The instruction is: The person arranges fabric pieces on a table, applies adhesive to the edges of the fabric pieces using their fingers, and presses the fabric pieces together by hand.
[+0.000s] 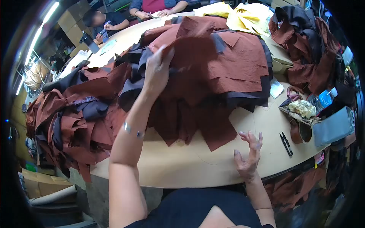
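My left hand [157, 68] is raised over the table, its fingers closed on the edge of a reddish-brown fabric piece [194, 64]. That piece hangs down to the right of the hand and is partly blurred. Behind and beneath it lies a broad stack of reddish-brown and dark cut fabric [243, 62]. Several strips [216, 131] stick out from the pile toward me. My right hand [249, 155] hovers near the table's front edge with fingers spread and nothing in them, just right of those strips.
A heap of fabric [76, 125] spills over the table's left side. Thread snips [286, 144], a brown cup [300, 131], a clear plastic container [334, 125] and a water bottle [325, 98] stand or lie at right. Yellow cloth [249, 17] lies at the back. Two people sit across the table [171, 167].
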The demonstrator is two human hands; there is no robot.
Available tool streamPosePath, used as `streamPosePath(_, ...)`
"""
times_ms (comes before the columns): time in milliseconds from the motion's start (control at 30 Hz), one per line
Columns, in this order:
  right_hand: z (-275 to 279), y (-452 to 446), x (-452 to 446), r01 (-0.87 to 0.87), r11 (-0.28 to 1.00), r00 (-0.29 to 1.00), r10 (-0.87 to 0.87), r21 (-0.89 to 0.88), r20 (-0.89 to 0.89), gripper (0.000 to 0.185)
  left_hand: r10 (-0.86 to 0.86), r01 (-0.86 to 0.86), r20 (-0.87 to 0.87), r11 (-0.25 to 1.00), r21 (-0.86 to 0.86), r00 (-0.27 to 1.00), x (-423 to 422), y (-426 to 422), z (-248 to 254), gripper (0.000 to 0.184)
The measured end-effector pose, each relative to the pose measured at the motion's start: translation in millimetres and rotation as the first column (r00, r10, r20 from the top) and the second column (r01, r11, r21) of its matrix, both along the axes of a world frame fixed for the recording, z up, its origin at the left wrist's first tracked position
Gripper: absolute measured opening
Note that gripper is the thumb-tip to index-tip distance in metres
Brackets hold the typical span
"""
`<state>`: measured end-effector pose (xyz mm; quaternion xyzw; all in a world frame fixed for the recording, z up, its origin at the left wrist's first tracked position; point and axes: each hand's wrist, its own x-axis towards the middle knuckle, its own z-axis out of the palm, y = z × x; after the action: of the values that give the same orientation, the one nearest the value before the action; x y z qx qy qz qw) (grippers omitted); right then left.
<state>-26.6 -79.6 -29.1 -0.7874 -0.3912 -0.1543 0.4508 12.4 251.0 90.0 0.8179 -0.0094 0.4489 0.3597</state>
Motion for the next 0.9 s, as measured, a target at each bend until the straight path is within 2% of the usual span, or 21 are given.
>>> streamPosePath(67, 0, 1, -1, -0.006, 0.999, 1.0, 0.006, 0.041, -0.008, 0.077, -0.079, 0.06, -0.093, 0.98, -0.189, 0.992, -33, -10, -22, 0.026)
streamPosePath(167, 0, 3, -1, -0.023, 0.999, 0.999, 0.024, 0.046, -0.021, 0.077, -0.102, 0.051, -0.198, 0.967, -0.249, 0.975, -59, 12, -59, 0.027)
streamPosePath(200, 1, 3, -1, -0.028, 0.999, 1.0, 0.028, 0.023, -0.007, 0.077, -0.129, 0.059, -0.206, 0.948, -0.312, 0.97, -63, 16, -57, 0.026)
streamPosePath(233, 2, 2, -1, -0.033, 0.999, 0.999, 0.033, 0.0, 0.009, 0.076, -0.081, 0.004, -0.227, 0.947, -0.322, 0.971, -62, 13, -49, 0.027)
streamPosePath(300, 2, 2, -1, -0.03, 1.0, 1.0, 0.03, -0.006, -0.007, 0.076, -0.088, 0.017, -0.183, 0.934, -0.356, 0.979, -54, 16, -41, 0.027)
streamPosePath(400, 2, 1, -1, -0.017, 1.0, 1.0, 0.017, 0.009, -0.009, 0.076, -0.154, 0.132, 0.011, 0.799, -0.586, 0.988, -50, -17, -19, 0.027)
streamPosePath(433, 2, 1, -2, -0.014, 1.0, 1.0, 0.014, 0.014, -0.009, 0.076, -0.163, 0.147, 0.03, 0.778, -0.61, 0.986, -54, -38, -3, 0.023)
streamPosePath(467, 1, 1, -2, -0.007, 1.0, 1.0, 0.007, 0.012, 0.003, 0.076, -0.099, 0.053, -0.098, 0.918, -0.392, 0.99, -66, -50, 8, 0.017)
streamPosePath(500, 2, 1, -2, 0.0, 1.0, 1.0, 0.0, 0.011, 0.016, 0.076, -0.003, -0.026, -0.204, 0.99, -0.137, 0.979, -75, -59, 13, 0.012)
streamPosePath(567, 0, 1, -2, 0.022, 0.999, 0.999, -0.024, 0.048, 0.034, 0.076, -0.203, 0.21, -0.138, 0.977, 0.038, 0.969, -79, -68, -8, 0.008)
streamPosePath(633, -4, 0, -1, 0.051, 0.991, 0.997, -0.057, 0.121, 0.042, 0.077, -0.294, 0.342, -0.213, 0.908, 0.242, 0.932, -89, -87, -4, 0.015)
streamPosePath(667, -3, 0, -2, 0.053, 0.985, 0.998, -0.047, 0.166, -0.036, 0.077, -0.258, 0.408, -0.418, 0.854, 0.323, 0.871, -96, -83, -6, 0.028)
streamPosePath(767, -1, -1, -1, 0.037, 0.976, 0.998, -0.025, 0.213, -0.059, 0.077, -0.114, 0.32, -0.419, 0.826, 0.464, 0.901, -101, -76, 4, 0.049)
streamPosePath(800, 0, -1, -1, 0.023, 0.975, 0.999, -0.012, 0.222, -0.051, 0.077, -0.249, 0.418, -0.475, 0.86, 0.292, 0.844, -105, -59, 6, 0.063)
streamPosePath(833, 1, -1, 0, 0.009, 0.973, 0.999, 0.001, 0.231, -0.044, 0.077, -0.398, 0.456, -0.365, 0.886, 0.084, 0.841, -108, -45, 5, 0.063)
streamPosePath(867, 0, 0, 0, 0.003, 0.972, 0.999, 0.006, 0.234, -0.036, 0.078, -0.514, 0.461, -0.17, 0.844, -0.275, 0.841, -111, -36, 4, 0.062)
streamPosePath(900, -1, 0, -1, -0.005, 0.972, 0.999, 0.012, 0.236, -0.031, 0.079, -0.523, 0.498, 0.02, 0.799, -0.337, 0.852, -108, -18, 0, 0.059)
